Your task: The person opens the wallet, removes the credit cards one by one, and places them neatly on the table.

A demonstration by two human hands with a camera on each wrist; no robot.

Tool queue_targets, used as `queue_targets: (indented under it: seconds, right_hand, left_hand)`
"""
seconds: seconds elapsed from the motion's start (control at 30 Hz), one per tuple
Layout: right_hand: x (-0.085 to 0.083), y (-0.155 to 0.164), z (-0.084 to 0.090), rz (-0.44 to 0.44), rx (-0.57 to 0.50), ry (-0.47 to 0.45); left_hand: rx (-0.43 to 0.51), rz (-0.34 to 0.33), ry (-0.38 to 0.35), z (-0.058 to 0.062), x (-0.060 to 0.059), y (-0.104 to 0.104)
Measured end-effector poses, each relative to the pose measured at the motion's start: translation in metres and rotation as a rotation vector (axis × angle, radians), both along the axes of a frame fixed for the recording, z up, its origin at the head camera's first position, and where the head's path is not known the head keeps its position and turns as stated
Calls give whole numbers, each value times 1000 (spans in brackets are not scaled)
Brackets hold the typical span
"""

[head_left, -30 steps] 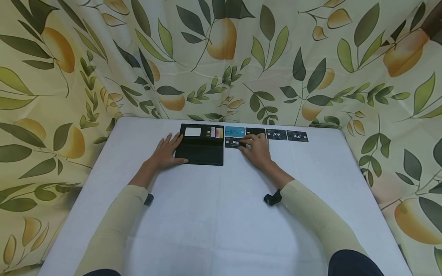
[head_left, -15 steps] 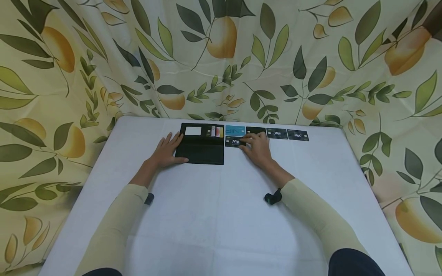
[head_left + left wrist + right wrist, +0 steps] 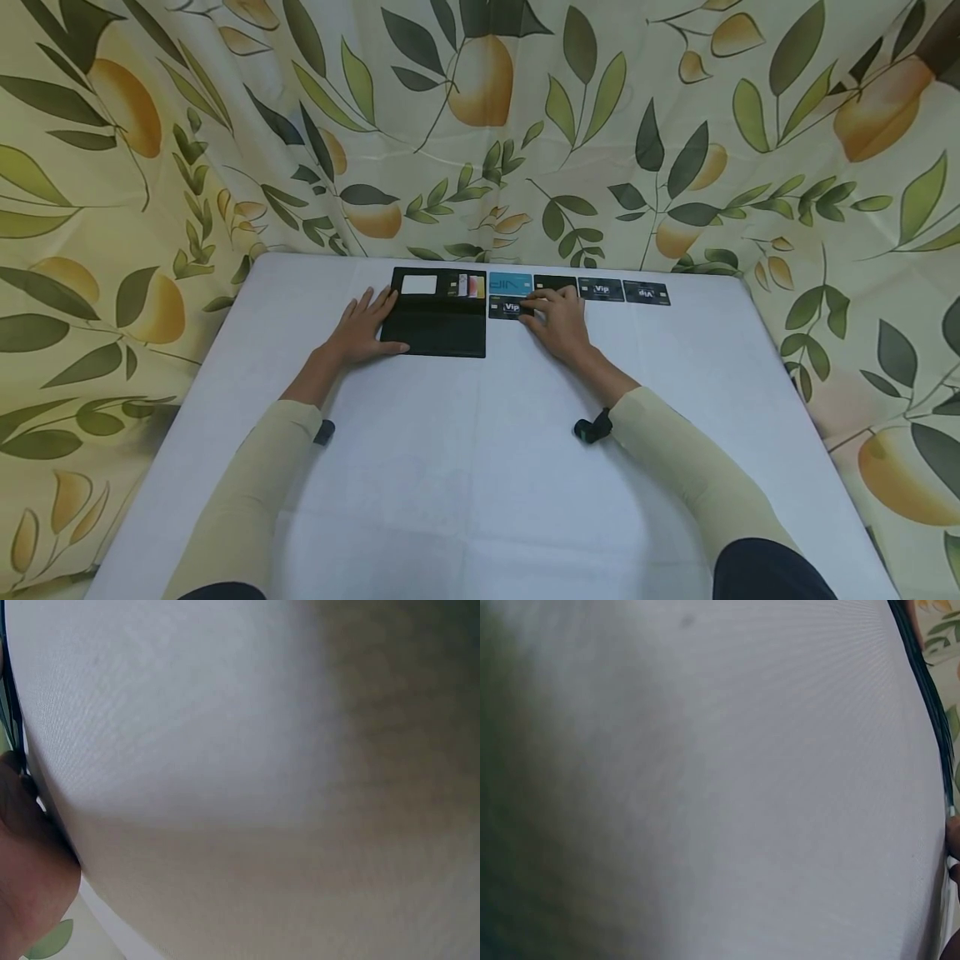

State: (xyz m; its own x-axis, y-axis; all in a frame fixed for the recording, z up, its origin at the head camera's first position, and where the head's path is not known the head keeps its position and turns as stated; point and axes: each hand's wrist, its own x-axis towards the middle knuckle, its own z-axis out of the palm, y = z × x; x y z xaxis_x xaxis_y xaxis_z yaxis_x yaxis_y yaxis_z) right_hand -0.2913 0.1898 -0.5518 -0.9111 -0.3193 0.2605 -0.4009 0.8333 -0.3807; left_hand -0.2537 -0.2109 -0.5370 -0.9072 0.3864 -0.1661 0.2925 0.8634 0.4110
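An unfolded black wallet (image 3: 435, 332) lies flat near the table's far edge, with a white patch and a few small coloured cards showing in its upper half. My left hand (image 3: 360, 331) rests on the wallet's left side, fingers spread and thumb along the lower corner. Right of the wallet lies a black Vip card (image 3: 504, 307). My right hand (image 3: 561, 323) pinches that card's right end between thumb and bent fingers. In the left wrist view part of the left hand (image 3: 34, 877) shows at the edge; the right wrist view catches only fingertips.
Above the held card sits a blue card (image 3: 510, 284). Further right in that row are a black card (image 3: 553, 282) partly behind my fingers, a dark Vip card (image 3: 601, 290) and another dark card (image 3: 647, 293). A patterned curtain (image 3: 480, 167) hangs behind the white table (image 3: 450, 467).
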Motion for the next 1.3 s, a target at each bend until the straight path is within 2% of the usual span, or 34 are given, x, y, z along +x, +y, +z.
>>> queue_targets:
  seconds: [0.3, 0.63, 1.3]
  right_hand:
    - [0, 0, 1, 2, -10, -1]
    - [1, -5, 6, 27, -115, -6]
    - [-9, -43, 21, 31, -62, -46]
  left_hand:
    - [0, -1, -2, 2, 0, 1]
    - [13, -2, 10, 3, 1, 1]
    - [17, -1, 9, 2, 2, 0]
